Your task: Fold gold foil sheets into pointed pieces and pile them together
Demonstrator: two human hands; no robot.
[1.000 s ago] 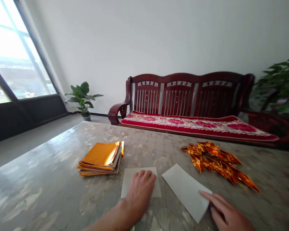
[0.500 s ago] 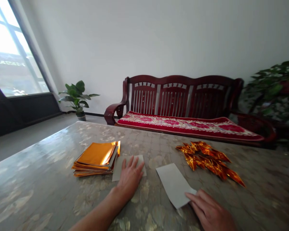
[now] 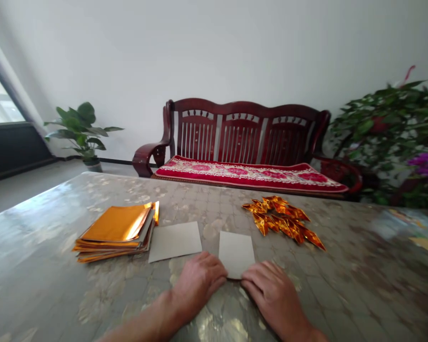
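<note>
1. The left hand [image 3: 199,280] is resting palm-down near the near edge of the tabletop [image 3: 342,270], open and not gripping, its fingertips just at the lower left corner of a grey paper rectangle [image 3: 236,254].
2. The right hand [image 3: 274,297] is lying palm-down with its fingers extended, also not gripping, and is touching that rectangle's lower right corner.
3. The grey paper rectangle is lying flat between the hands.
4. A second grey sheet [image 3: 174,241] is lying just to its left, beside a stack of gold foil sheets [image 3: 116,231].
5. Folded gold foil pieces [image 3: 280,221] are clustering toward the far edge, right of centre.
6. A dark red wooden bench [image 3: 242,128] with a red floral cushion [image 3: 249,175] is standing beyond the far edge.
</note>
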